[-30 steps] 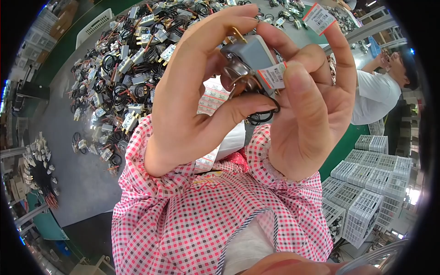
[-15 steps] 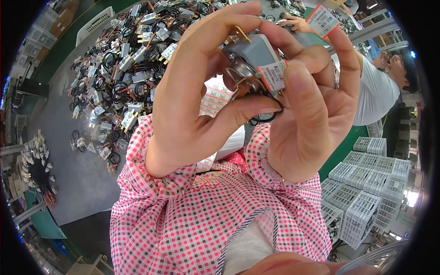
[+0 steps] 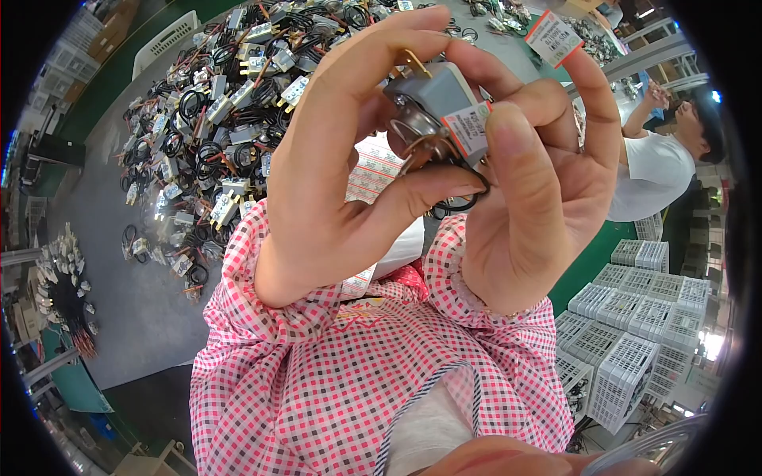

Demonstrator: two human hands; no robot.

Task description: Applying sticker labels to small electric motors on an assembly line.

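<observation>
Both hands are raised close to the camera around a small grey boxy part (image 3: 432, 99) with brass terminals, a round metal face and a black wire loop beneath. My left hand (image 3: 333, 166) wraps it from the left, thumb under the metal face. My right hand (image 3: 540, 182) grips it from the right, its thumb pressing a white and red label (image 3: 468, 128) onto the part's side. A second red-edged label (image 3: 553, 37) sticks to my right index fingertip. Pink checked sleeves cover both forearms.
A grey table (image 3: 135, 301) below carries a big heap of similar wired parts (image 3: 214, 119) and a bundle of parts (image 3: 67, 278) at the left. White sheets of labels (image 3: 373, 178) lie behind my hands. Another person in a white shirt (image 3: 655, 170) stands at right, above stacked white crates (image 3: 635, 317).
My hands and the grey part have stayed almost still; my right thumb keeps pressing the label. The view has shifted slightly.
</observation>
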